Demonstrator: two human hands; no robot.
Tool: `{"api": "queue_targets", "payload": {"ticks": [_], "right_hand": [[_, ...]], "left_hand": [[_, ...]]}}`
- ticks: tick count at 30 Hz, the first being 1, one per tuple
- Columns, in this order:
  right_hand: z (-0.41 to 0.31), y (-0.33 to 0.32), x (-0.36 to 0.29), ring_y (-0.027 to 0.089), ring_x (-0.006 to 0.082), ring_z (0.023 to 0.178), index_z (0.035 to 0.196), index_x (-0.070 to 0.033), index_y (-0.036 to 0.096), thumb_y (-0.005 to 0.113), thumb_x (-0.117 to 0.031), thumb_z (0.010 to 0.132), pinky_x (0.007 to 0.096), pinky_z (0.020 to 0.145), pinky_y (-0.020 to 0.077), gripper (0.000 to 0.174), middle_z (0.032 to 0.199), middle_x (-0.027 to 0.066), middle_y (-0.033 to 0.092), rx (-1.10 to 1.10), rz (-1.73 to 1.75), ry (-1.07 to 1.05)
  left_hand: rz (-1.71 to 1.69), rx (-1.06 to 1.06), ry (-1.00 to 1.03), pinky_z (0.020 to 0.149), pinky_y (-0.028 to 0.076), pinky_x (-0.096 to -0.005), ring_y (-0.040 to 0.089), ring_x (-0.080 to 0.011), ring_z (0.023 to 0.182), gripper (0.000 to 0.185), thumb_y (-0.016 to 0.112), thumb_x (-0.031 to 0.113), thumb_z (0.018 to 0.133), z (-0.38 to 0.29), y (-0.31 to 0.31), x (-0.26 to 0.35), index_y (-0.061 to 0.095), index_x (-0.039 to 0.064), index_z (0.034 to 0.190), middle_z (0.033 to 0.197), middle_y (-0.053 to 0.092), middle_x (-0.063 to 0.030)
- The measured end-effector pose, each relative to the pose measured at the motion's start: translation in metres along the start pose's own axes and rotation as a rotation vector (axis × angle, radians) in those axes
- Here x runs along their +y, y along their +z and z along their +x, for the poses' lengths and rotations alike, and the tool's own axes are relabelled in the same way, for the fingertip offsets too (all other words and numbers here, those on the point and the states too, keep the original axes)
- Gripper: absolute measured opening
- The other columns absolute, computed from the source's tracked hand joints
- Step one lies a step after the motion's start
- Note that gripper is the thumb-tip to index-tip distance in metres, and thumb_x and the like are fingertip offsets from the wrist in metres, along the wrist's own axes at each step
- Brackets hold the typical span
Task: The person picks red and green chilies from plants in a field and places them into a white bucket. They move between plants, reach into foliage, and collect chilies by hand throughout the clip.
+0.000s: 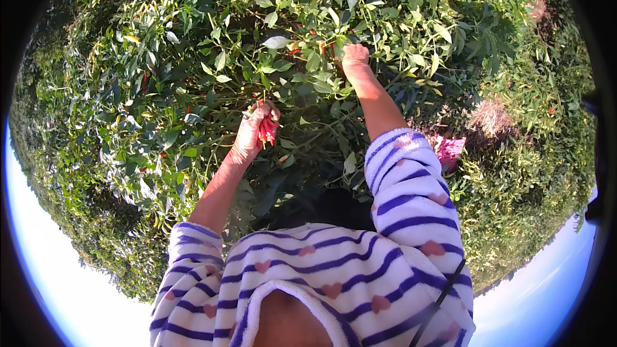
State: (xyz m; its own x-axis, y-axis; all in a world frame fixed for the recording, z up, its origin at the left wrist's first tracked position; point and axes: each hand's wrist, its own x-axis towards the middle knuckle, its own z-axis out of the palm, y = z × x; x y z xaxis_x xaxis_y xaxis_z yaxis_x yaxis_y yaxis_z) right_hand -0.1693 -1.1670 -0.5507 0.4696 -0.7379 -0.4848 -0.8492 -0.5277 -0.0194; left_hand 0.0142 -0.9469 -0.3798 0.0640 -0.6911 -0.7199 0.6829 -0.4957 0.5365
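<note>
Several slim red chili peppers are bunched in my left hand, their tips and stems sticking out below the curled fingers. That hand is among the stems at the near side of a chili plant. Farther forward and to the right, my right hand reaches into the foliage. Leaves and the hand's own back hide its fingertips, so whether it grips anything is not visible. Red chili peppers hang among leaves just left of this hand. A large pale leaf stands out nearby.
Dense chili plants spread across both sides, with red and yellowish peppers among the leaves. To the right of my right forearm lies a pink object, perhaps a bag or cloth. Dry straw covers the ground beyond it.
</note>
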Motion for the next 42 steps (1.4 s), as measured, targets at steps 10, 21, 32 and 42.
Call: {"api": "queue_targets", "payload": {"ticks": [10, 21, 32, 42], "right_hand": [[-0.042, 0.007, 0.028, 0.061, 0.0295, 0.076, 0.090, -0.013, 0.064, 0.066, -0.018, 0.072, 0.0434, 0.061, 0.0476, 0.019, 0.079, 0.0109, 0.061, 0.298, 0.376, -0.095], [-0.094, -0.027, 0.017, 0.058, 0.0424, 0.068, 0.091, -0.005, 0.054, 0.056, -0.021, 0.088, 0.0446, 0.058, 0.0467, 0.017, 0.072, 0.0220, 0.059, 0.314, 0.879, 0.253], [-0.156, -0.181, -0.001, 0.032, 0.0029, 0.048, 0.099, -0.006, 0.053, 0.053, -0.021, 0.095, 0.0197, 0.044, 0.0240, 0.016, 0.061, -0.0055, 0.040, -0.161, 2.235, 0.062], [-0.196, -0.233, -0.037, 0.038, 0.0024, 0.053, 0.107, -0.010, 0.053, 0.053, -0.025, 0.095, 0.0169, 0.047, 0.0287, 0.020, 0.068, -0.0062, 0.042, -0.351, 2.160, -0.003]], "left_hand": [[-0.103, -0.024, 0.029, 0.054, 0.041, -0.0224, 0.051, -0.0093, 0.066, 0.020, 0.056, 0.026, 0.092, 0.011, 0.002, 0.014, 0.053, 0.007, 0.085, 0.079, 0.057, -0.0027], [0.043, -0.011, 0.008, 0.051, 0.040, -0.0221, 0.047, -0.0081, 0.061, 0.028, 0.052, 0.035, 0.091, 0.023, 0.008, 0.007, 0.052, 0.007, 0.084, 0.076, 0.053, -0.0005], [0.095, -0.054, 0.121, 0.049, 0.043, -0.0217, 0.052, -0.0072, 0.060, 0.028, 0.055, 0.033, 0.090, 0.016, 0.050, 0.039, 0.055, 0.006, 0.088, 0.079, 0.058, -0.0015], [0.451, -0.257, 0.093, 0.058, 0.040, -0.0211, 0.046, -0.0028, 0.068, 0.031, 0.065, 0.037, 0.087, -0.044, 0.116, 0.094, 0.058, 0.008, 0.092, 0.076, 0.053, 0.0067]]}}
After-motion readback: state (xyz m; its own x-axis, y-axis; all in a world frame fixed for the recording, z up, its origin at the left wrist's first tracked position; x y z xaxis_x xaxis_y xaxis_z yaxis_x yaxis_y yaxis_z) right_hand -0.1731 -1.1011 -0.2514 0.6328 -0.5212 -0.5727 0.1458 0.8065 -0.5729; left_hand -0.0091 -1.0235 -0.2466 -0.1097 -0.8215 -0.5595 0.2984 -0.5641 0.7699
